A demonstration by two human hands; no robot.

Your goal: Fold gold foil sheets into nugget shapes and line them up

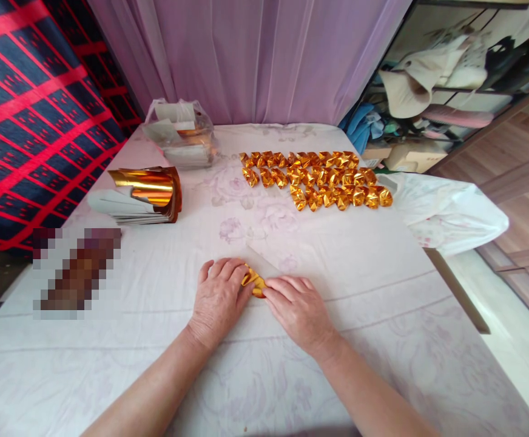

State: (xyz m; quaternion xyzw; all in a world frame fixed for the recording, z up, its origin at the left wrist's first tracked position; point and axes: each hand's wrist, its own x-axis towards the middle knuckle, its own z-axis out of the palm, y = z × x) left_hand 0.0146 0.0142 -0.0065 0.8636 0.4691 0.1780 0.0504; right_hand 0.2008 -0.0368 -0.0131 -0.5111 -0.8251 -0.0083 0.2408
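Head view: the only one I have, looking down over a table [383, 340] under a pale floral cloth
Foil piece: I see a small gold foil piece [253, 283] on the cloth near the table's middle, pinched between both hands and mostly hidden by them
Left hand: my left hand [219, 298] lies palm down just left of the foil piece; its fingers [228, 267] curl over the piece's left end and press on it
Right hand: my right hand [299, 309] lies palm down just right of it; its fingers [283, 284] are bent and closed on the piece's right end, fingertips nearly meeting those of the left
Grip: both hands are closed on the same piece; I cannot tell how the thumbs sit, as they are under the hands
White strip: a pale strip [264, 262] runs up and left from under the fingers; I cannot tell what it is
Folded pieces: many folded gold pieces [319, 179] lie in rows at the far right of the table, well apart from the hands
Foil stack: a stack of gold sheets [146, 194], its top ones curling up, sits at the far left
Bag: a clear plastic bag [180, 139] stands at the far edge, holding pale and gold sheets
White bag: a white bag [446, 212] hangs off the right edge, contents hidden
Blurred patch: a pixelated patch [76, 273] covers something at the near left
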